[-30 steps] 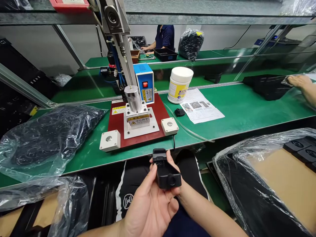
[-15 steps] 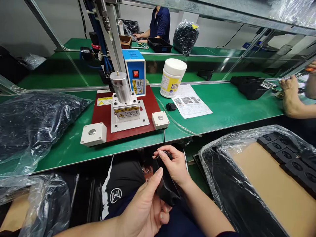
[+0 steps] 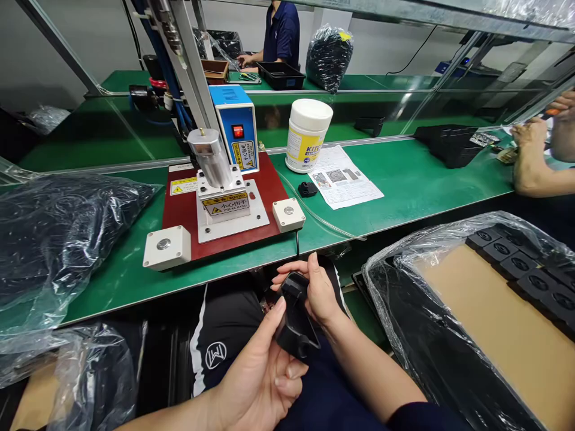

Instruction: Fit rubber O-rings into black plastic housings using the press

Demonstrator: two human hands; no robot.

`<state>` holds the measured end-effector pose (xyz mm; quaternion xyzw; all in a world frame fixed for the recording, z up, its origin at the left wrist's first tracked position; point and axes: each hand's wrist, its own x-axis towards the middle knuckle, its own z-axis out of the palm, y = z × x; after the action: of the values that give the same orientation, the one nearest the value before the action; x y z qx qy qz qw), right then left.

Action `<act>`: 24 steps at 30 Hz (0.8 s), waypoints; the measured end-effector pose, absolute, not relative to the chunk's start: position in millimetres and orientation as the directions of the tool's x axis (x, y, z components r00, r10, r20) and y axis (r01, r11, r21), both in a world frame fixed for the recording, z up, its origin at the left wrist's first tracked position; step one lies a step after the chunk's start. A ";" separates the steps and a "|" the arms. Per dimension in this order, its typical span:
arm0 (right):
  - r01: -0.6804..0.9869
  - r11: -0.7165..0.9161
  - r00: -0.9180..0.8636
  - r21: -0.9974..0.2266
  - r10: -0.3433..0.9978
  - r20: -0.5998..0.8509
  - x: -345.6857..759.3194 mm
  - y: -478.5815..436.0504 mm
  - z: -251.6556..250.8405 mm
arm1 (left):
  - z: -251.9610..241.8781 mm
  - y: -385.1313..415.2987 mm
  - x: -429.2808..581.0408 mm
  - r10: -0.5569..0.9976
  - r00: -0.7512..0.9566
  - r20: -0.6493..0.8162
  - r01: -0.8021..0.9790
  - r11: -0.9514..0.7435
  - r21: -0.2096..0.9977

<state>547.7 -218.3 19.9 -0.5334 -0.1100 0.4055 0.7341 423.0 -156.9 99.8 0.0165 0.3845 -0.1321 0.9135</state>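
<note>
A hollow black plastic housing (image 3: pixel 294 326) is tilted over my lap, its open side facing up. My left hand (image 3: pixel 256 374) grips its lower left side, thumb along the near wall and fingers curled underneath. At the upper right, my right hand (image 3: pixel 321 296) rests against the housing, its fingers behind the far end and its thumb raised off it. Some of the right fingers are hidden by the part. Beyond my hands, on the bench, stands a press (image 3: pixel 213 164) on a red base, with a white button box (image 3: pixel 288 214) on its right corner.
Right of my lap is a plastic-lined box with a cardboard sheet (image 3: pixel 485 323) and several black square parts (image 3: pixel 520 264). A white tub (image 3: pixel 309 134), a printed sheet (image 3: pixel 348 179) and a small black part (image 3: pixel 308 189) lie on the green bench. Bagged goods (image 3: pixel 67 239) sit left. A co-worker's arm (image 3: pixel 532 158) is at right.
My right thumb has lifted off the housing and now points up. The housing has turned so more of its hollow inside shows. The camera view has shifted slightly.
</note>
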 end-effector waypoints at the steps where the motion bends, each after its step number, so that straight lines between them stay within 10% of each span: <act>1: -0.480 0.106 0.647 -0.871 0.713 -0.270 547.5 -218.7 20.2 | 99.3 -156.2 422.7 -0.239 0.670 -0.702 0.256 0.963 -0.084; 24: -0.439 0.206 0.636 -0.875 0.759 -0.140 555.3 -224.1 32.8 | 90.9 -139.0 414.5 -0.264 0.791 -0.552 0.277 0.959 -0.061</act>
<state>555.3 -224.1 32.8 -0.4912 -0.1631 0.3945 0.7593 414.5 -139.0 90.9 0.0114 0.2902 -0.1430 0.9461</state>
